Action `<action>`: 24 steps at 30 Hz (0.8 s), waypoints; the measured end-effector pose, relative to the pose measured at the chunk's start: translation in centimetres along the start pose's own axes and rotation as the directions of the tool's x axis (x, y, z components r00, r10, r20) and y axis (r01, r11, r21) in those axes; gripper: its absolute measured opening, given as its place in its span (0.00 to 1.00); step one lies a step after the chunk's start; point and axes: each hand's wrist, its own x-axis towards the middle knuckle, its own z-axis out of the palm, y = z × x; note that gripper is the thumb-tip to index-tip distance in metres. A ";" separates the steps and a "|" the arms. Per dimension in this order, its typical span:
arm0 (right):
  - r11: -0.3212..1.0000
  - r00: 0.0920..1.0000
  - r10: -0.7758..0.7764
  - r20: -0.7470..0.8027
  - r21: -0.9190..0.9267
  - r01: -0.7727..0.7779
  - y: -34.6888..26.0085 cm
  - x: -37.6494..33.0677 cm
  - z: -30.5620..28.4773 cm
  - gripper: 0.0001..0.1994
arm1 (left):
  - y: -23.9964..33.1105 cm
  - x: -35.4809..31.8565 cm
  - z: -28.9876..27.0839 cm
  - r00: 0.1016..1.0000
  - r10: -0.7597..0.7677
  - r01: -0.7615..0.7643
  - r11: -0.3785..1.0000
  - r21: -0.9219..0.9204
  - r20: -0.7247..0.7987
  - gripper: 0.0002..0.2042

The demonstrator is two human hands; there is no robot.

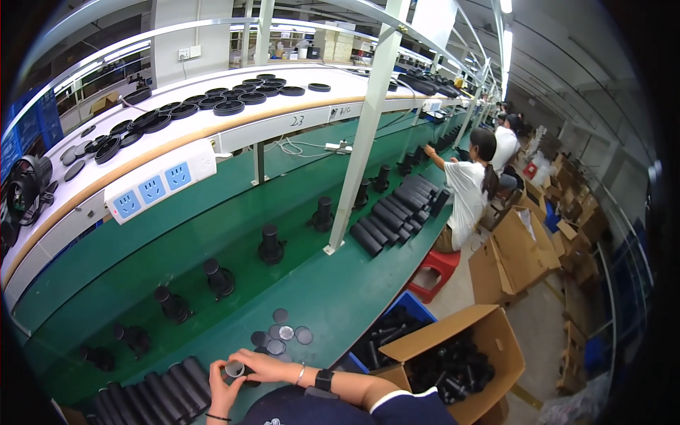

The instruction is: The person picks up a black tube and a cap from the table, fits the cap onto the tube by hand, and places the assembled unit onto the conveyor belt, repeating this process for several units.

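My left hand (221, 393) and my right hand (265, 366) meet at the front edge of the green bench. Between their fingers is a dark tube, its round greyish end (234, 368) turned up. Whether a disc sits in that end I cannot tell. Just beyond my right hand lies a loose pile of thin round discs (275, 346), mostly dark, one of them (285, 332) paler and shiny. Beside my left hand, a row of black tubes (161, 391) lies side by side on the bench.
Black flanged parts (271, 244) stand upright along a green strip (244, 287). Black rings (228, 107) cover the white shelf above, with a socket strip (159, 183) below. To my right are a carton (496, 340) of black parts, a blue bin (411, 307) and a seated co-worker (464, 188).
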 end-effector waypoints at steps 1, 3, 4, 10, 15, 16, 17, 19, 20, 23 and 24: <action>0.998 1.000 -0.005 0.016 0.056 0.004 0.1 -0.2 -0.1 0.25 | 0.1 0.1 -0.1 0.999 0.023 -0.024 0.999 0.034 0.034 0.28; 0.996 0.999 -0.046 -0.008 0.071 0.047 0.5 -0.3 -0.1 0.25 | 0.5 0.4 -0.1 0.998 0.039 -0.039 0.999 0.005 0.042 0.25; 0.994 0.997 -0.071 -0.020 0.077 0.072 0.5 -0.2 -0.1 0.24 | 0.3 0.5 -0.2 0.998 0.049 -0.047 0.998 -0.044 0.047 0.23; 0.994 0.995 -0.080 0.054 0.074 0.075 0.6 -0.2 -0.7 0.21 | 1.7 0.4 0.3 0.985 0.162 -0.167 0.977 0.131 0.053 0.15; 0.996 0.994 -0.074 0.074 0.054 0.070 1.7 -0.5 -0.8 0.15 | 1.8 0.5 0.7 0.984 0.166 -0.174 0.977 0.120 0.072 0.13; 0.996 0.994 -0.081 0.078 0.035 0.079 1.8 -0.4 -0.6 0.13 | 1.6 0.3 0.6 0.984 0.160 -0.167 0.981 0.101 0.074 0.12; 0.996 0.993 -0.078 0.083 0.036 0.076 2.0 -0.5 -0.5 0.13 | 1.4 0.2 0.5 0.985 0.154 -0.161 0.982 0.099 0.071 0.12; 0.997 0.994 -0.078 0.070 0.024 0.076 2.3 -0.5 -0.2 0.11 | 1.2 0.2 0.3 0.973 0.207 -0.223 0.961 0.162 0.105 0.11; 0.997 0.995 -0.071 0.070 0.028 0.069 2.5 -0.5 0.0 0.11 | 1.2 0.2 0.0 0.973 0.201 -0.217 0.963 0.160 0.110 0.11; 0.999 0.994 -0.051 0.095 -0.006 0.052 2.9 0.0 0.6 0.11 | 1.5 0.1 -0.8 0.975 0.179 -0.200 0.964 0.175 0.129 0.11; 0.998 0.995 -0.064 0.071 -0.002 0.064 2.9 0.1 1.0 0.11 | 1.6 -0.1 -1.2 0.977 0.169 -0.193 0.961 0.200 0.129 0.11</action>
